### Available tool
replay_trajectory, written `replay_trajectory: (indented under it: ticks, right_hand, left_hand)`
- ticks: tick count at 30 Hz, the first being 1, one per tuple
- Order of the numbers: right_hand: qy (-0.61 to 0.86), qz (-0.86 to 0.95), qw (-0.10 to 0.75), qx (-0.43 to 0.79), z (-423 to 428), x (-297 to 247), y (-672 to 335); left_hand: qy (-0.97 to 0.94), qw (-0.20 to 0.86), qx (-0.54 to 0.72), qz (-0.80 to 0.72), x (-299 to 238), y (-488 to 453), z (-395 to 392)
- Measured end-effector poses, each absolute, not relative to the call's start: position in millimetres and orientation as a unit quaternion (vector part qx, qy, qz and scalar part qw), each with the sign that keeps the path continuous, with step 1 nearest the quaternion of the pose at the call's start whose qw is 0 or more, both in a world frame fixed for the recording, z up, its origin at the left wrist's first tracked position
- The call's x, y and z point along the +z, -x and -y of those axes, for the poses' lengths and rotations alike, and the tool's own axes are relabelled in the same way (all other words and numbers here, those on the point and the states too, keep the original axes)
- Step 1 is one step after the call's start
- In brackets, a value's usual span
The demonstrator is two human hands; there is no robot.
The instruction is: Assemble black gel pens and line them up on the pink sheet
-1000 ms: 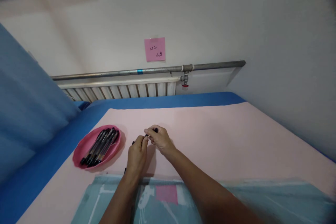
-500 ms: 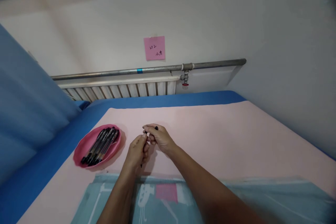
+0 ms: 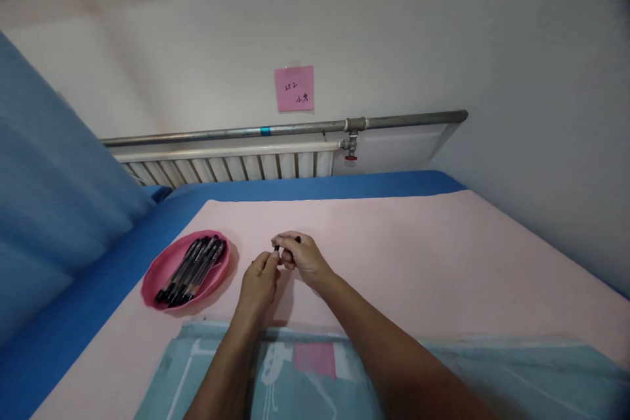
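Over the pink table cover (image 3: 418, 256) my two hands meet fingertip to fingertip. My right hand (image 3: 300, 257) is closed round a small black pen part (image 3: 297, 239), whose dark end shows above the knuckles. My left hand (image 3: 259, 283) pinches at the same spot; what its fingers hold is too small to make out. To the left lies a pink oval dish (image 3: 155, 279) holding several black pens (image 3: 191, 261), about a hand's width from my left hand.
A light blue printed cloth (image 3: 305, 367) covers the near edge under my forearms. Blue padding (image 3: 315, 185) borders the pink cover at the back and left. A radiator (image 3: 221, 169), a metal pipe (image 3: 295, 126) and a pink sticky note (image 3: 294, 88) are on the wall behind.
The black pen body that stuck out below my left hand a second ago is no longer visible. Both hands stay together, shifted slightly with the camera.
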State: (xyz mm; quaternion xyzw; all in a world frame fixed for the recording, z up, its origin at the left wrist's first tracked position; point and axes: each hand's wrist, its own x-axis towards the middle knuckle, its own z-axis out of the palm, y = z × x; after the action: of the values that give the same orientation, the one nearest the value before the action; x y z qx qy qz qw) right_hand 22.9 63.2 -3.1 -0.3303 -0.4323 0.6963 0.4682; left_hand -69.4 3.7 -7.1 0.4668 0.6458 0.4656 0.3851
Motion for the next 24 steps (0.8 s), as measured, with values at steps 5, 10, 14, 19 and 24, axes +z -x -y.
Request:
replay_trajectory:
  ticks: [5, 10, 14, 19, 24]
  right_hand:
    - [0.382, 0.431, 0.490, 0.654, -63.9, -7.3, -19.3]
    - [0.355, 0.425, 0.463, 0.693, -64.2, -4.5, -21.9]
    - [0.352, 0.420, 0.459, 0.699, -61.8, -1.7, -22.8]
    - [0.376, 0.409, 0.471, 0.685, -62.4, -3.3, -22.0]
    - [0.365, 0.427, 0.455, 0.691, -62.9, -4.2, -22.4]
  left_hand:
    - [-0.495, 0.362, 0.454, -0.647, -10.3, 70.7, -4.5]
    - [-0.498, 0.345, 0.447, -0.659, -11.5, 71.6, -4.5]
    - [-0.492, 0.347, 0.460, -0.652, -11.8, 72.2, -4.8]
    - [-0.494, 0.336, 0.457, -0.659, -13.0, 73.4, -5.6]
    - [-0.492, 0.333, 0.453, -0.665, -14.5, 73.9, -5.9]
